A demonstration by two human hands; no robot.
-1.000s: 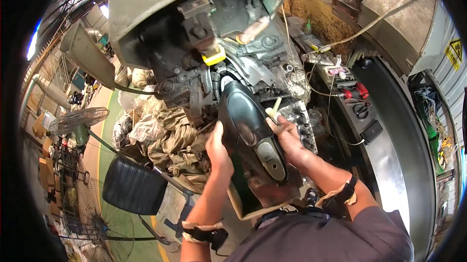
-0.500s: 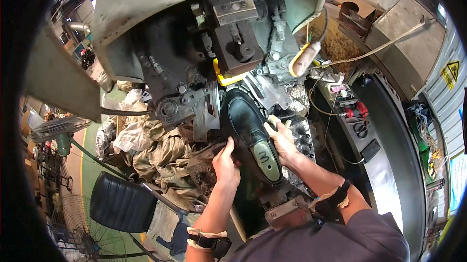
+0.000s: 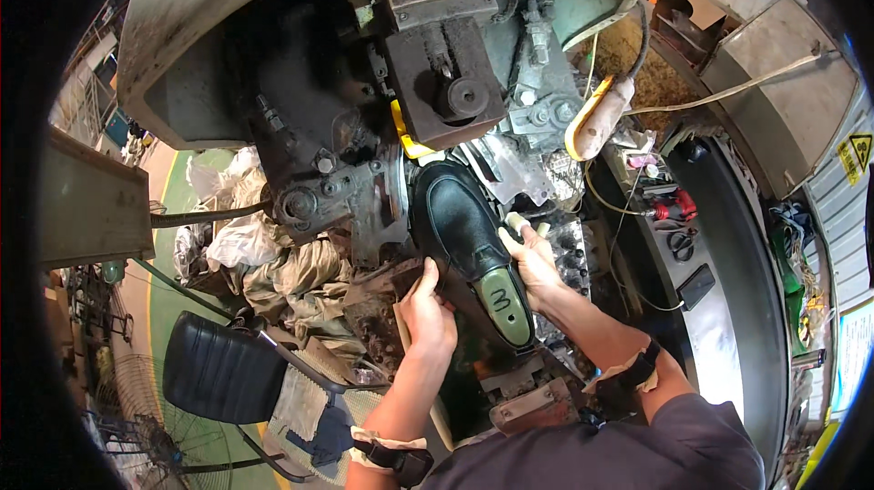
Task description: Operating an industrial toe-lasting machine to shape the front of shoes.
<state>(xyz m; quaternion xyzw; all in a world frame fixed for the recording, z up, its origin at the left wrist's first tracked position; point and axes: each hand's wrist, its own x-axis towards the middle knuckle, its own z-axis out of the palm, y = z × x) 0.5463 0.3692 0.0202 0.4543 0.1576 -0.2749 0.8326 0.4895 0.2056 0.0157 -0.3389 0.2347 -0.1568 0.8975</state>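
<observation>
A black leather shoe upper [image 3: 452,222] sits over a green shoe last [image 3: 506,308], its toe up against the metal jaws [image 3: 492,167] of a large machine. From the left, my left hand [image 3: 428,313] grips the shoe's side, thumb along the edge and fingers partly hidden beneath. My right hand [image 3: 537,267] holds the other side near the last's heel part, with pale covers on some fingertips. Just above the toe are a yellow bracket [image 3: 407,132] and the machine's dark metal block [image 3: 446,80].
A yellow-edged lamp [image 3: 596,121] hangs at the right. Behind it, a side bench carries a red tool [image 3: 675,206], scissors [image 3: 681,244] and a phone [image 3: 696,283]. Cloth sacks [image 3: 273,262] are piled at the left, near a black chair [image 3: 223,367] and a wire fan [image 3: 150,435].
My view has shifted, so the machine appears larger and its hood higher and further left. Both hands keep their hold on the shoe, which stays at the jaws.
</observation>
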